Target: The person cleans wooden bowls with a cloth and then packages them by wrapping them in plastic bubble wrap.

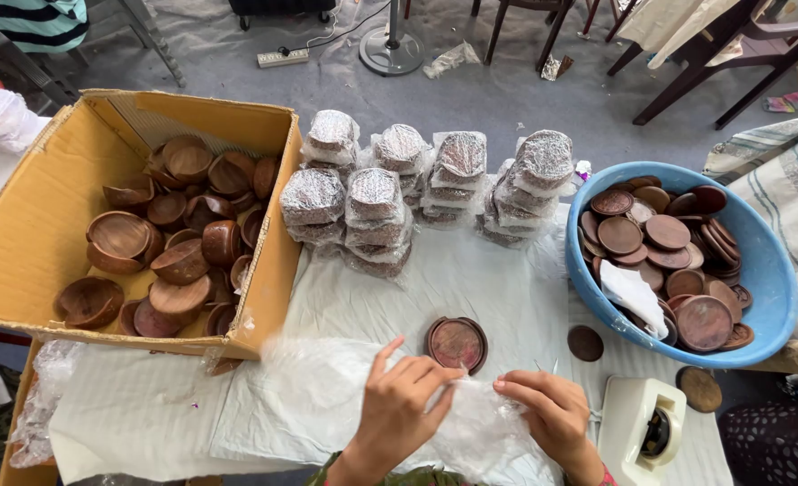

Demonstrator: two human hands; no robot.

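Note:
My left hand (405, 402) and my right hand (546, 411) both pinch a crinkled clear plastic wrap sheet (327, 387) lying on the white-covered table (471, 279) near its front edge. Just beyond my fingertips lies a round brown wooden box with its lid on (456, 343). It rests flat on the cloth, apart from my fingers.
An open cardboard box (30, 234) of wooden bowls stands at the left. Stacks of wrapped boxes (376, 216) line the back. A blue basin (768, 270) of wooden lids sits at the right, with two loose lids (585, 342) and a white tape dispenser (642, 427) nearby.

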